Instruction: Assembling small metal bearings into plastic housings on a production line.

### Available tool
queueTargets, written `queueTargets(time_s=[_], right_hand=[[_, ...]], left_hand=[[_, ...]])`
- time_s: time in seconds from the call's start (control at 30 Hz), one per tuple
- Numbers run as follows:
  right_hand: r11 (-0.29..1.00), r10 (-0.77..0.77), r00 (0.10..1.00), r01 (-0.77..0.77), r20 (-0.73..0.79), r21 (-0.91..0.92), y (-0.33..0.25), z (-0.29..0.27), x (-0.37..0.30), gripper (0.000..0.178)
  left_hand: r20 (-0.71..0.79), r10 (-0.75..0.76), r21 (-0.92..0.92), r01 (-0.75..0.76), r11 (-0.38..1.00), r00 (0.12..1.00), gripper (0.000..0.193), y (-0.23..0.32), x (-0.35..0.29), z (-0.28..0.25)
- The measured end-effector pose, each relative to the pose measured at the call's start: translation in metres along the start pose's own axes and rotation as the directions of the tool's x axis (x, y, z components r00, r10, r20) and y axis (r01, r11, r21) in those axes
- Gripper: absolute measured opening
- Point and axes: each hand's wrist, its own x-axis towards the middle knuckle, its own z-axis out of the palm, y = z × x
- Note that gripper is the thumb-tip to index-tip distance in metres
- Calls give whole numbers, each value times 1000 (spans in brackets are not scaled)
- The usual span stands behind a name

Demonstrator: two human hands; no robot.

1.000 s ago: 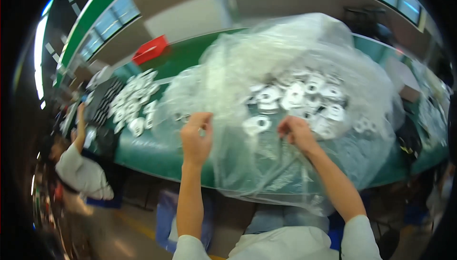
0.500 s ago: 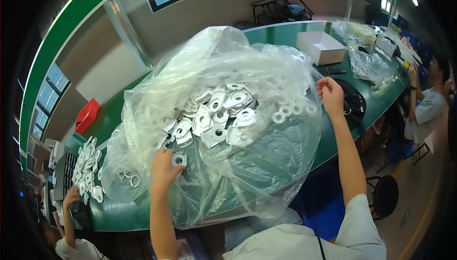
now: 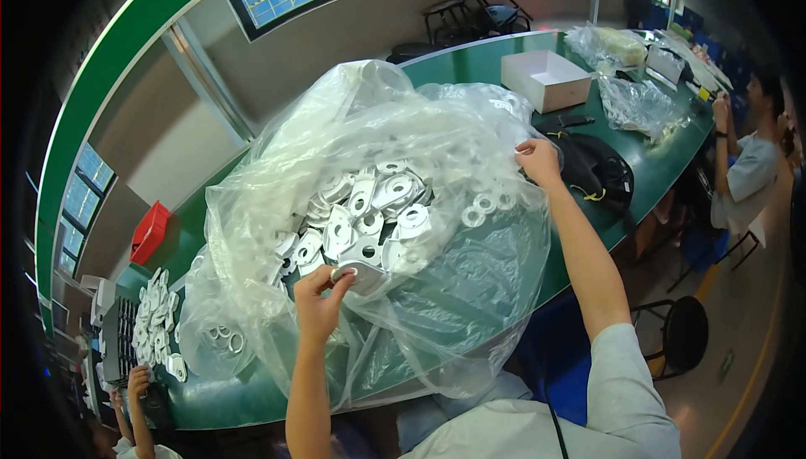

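Note:
My left hand is closed in a pinch on a white plate with a round hole, tilted at the near edge of a pile. That pile of white metal-looking plates, each with a round hole, lies inside a large clear plastic bag spread open on the green table. At the bag's right side, my right hand has its fingers pressed together; whether they grip the bag's film or a small white part cannot be made out. White rings lie in the bag's right part, nearest that hand.
A white open box stands at the far right by a black bag and clear plastic bags. Left are a red bin and more white plates. Another person's hand is lower left; a person sits right.
My left hand has moved right and turned the plate nearly edge-on beside the pile. My right hand has come left, closer to the rings. The whole view has shifted slightly.

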Motion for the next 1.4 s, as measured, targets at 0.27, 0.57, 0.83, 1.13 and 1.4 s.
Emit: queueTargets(time_s=[0.27,0.57,0.83,1.13,1.4], right_hand=[[826,-88,993,114,-73,551,-40,-43,-30,15],[622,-375,891,35,258,782,-182,21,-131,18],[581,-733,648,435,209,688,-199,96,-214,14],[477,-857,480,602,187,641,-193,103,-226,15],[630,-607,600,-35,520,775,-191,110,-234,31]], left_hand=[[113,-366,-450,376,810,924,18,-40,-9,-11],[290,-286,-667,407,624,913,42,-50,-15,-5],[282,-279,-735,394,552,918,41,-47,-16,-13],[176,-312,-671,346,656,934,34,-64,-11,-12],[150,-288,-613,318,723,946,22,-50,-12,-13]])
